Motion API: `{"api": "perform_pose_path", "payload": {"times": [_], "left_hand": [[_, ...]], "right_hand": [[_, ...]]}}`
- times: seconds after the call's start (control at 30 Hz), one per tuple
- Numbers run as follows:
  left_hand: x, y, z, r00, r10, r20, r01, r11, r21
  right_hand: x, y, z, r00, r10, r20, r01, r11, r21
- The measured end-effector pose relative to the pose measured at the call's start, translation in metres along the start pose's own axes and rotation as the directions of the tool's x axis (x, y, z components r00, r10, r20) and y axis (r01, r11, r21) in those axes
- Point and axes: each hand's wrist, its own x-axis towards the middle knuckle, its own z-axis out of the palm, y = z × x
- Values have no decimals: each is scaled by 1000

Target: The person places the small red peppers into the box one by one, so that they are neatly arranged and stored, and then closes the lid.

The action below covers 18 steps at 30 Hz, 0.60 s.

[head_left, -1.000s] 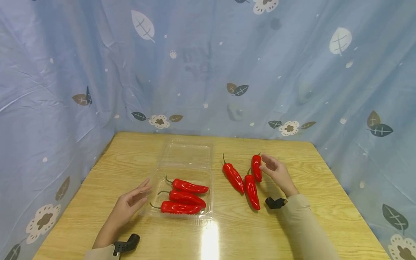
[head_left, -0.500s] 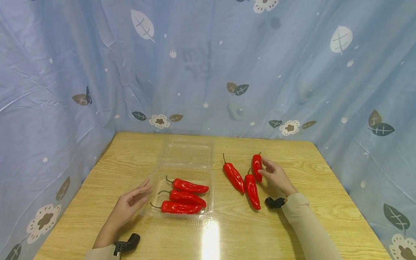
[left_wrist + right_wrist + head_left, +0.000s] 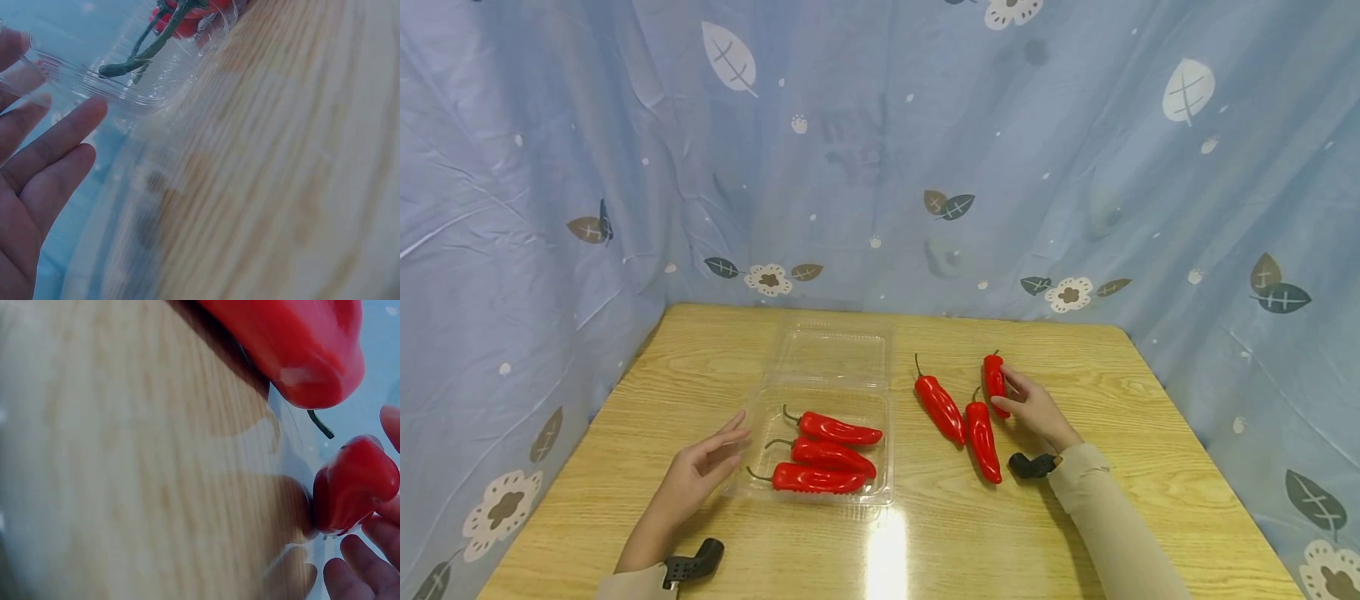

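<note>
My right hand (image 3: 1036,408) pinches the farthest of three loose red chili peppers, this chili pepper (image 3: 993,377) lying at the right of the group. In the right wrist view its blunt red end (image 3: 353,487) sits between thumb and fingers (image 3: 369,565). My left hand (image 3: 696,477) has its fingers loosely extended at the left edge of a clear plastic clamshell box (image 3: 886,417); in the left wrist view, fingertips (image 3: 90,112) are beside the box wall, and contact is hard to tell. Inside the box, several red chili peppers (image 3: 827,457) lie side by side, green stems pointing left.
Two more chili peppers lie between box and right hand: a left one (image 3: 940,410) and a nearer one (image 3: 982,442). The box's clear lid (image 3: 831,357) lies folded back behind it. A blue patterned curtain (image 3: 880,167) surrounds the wooden table (image 3: 947,542).
My right hand has moved slightly left and closed thumb and fingers on the far chili pepper, which has turned a little. The left hand stays where it was.
</note>
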Motion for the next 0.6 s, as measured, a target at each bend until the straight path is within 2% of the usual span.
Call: {"api": "perform_pose_path", "payload": {"times": [0.27,0.6], "left_hand": [[0,0,0,1000,0,2,0,1000,0],[0,-3,-1,1000,-13,11,13,1000,12]], "right_hand": [[2,-3,4,998,23,-57,-26,999,-46],[2,-1,1,995,-2,-100,-14,987,-163]]}}
